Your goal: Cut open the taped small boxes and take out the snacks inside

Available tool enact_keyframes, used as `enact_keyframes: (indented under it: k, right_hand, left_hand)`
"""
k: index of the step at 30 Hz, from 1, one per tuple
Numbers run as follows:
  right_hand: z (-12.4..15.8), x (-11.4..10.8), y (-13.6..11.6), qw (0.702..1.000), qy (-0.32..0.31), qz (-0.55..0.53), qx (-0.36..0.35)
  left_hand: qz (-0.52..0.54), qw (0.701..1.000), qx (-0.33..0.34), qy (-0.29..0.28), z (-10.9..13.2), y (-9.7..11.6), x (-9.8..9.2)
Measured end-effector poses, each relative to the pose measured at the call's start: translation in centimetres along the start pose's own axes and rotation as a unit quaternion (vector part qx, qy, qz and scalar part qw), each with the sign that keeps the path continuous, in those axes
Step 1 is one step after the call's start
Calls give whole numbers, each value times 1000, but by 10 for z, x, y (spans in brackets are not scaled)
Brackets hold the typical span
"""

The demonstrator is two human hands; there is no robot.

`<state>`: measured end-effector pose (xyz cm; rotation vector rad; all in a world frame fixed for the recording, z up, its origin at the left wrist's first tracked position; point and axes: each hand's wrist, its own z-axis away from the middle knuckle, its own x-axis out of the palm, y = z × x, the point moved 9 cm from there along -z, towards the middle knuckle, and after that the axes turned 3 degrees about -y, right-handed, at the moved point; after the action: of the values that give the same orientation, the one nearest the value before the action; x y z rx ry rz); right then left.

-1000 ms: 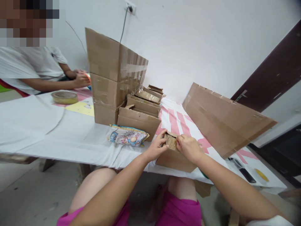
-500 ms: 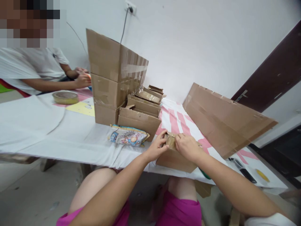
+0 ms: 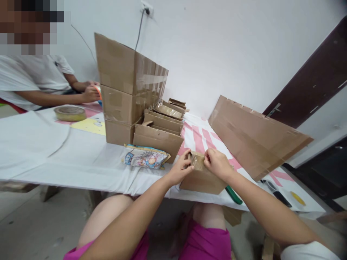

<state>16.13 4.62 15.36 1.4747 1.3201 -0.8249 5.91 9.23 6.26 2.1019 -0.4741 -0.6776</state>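
Observation:
A small cardboard box (image 3: 204,182) stands near the table's front edge, before me. My left hand (image 3: 182,168) grips the box at its upper left edge, thumb on one side and fingers on the other. Over the box top, my right hand (image 3: 217,162) is closed with its fingers curled down; what they pinch, if anything, is hidden. A strip of shiny clear tape (image 3: 197,162) lies across the top between both hands. Just right of the box is a green-handled tool (image 3: 233,195), partly hidden by the box and my right forearm.
Stacked cardboard boxes (image 3: 116,65) rise left of centre, with open boxes (image 3: 157,139) beside them. A printed snack bag (image 3: 146,157) lies in front. A large cardboard sheet (image 3: 255,137) leans at right. A tape roll (image 3: 69,113) sits left, near a co-worker (image 3: 46,79).
My right hand has shifted slightly right along the box top, and more of the tape strip shows. The green handle is more visible. My left hand stays at the box edge.

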Motion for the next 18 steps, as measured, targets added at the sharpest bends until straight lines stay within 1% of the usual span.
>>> enact_keyframes:
  k: [2, 4, 7, 10, 12, 14, 16, 18]
  right_hand:
    - [-1, -4, 8, 1000, 7, -10, 12]
    - [-2, -9, 24, 999, 20, -11, 37]
    - [4, -13, 65, 995, 32, 2, 89]
    - [27, -6, 116, 989, 8, 37, 145]
    - [52, 7, 150, 981, -25, 71, 178]
    - [82, 26, 176, 973, -74, 102, 196]
    - [115, 52, 194, 963, -136, 125, 198]
    - [146, 80, 203, 951, -195, 138, 198]
  left_hand:
    - [1, 1000, 2, -2, 0, 0, 0]
    - [4, 1000, 7, -4, 1, -1, 0]
    - [6, 1000, 12, -4, 2, -2, 0]
    - [2, 1000, 9, -3, 3, -4, 0]
    - [1, 1000, 8, -4, 4, -5, 1]
    - [3, 1000, 9, -5, 4, -6, 2]
    - [6, 1000, 7, -6, 3, -7, 4]
    - [6, 1000, 3, -4, 2, -8, 5]
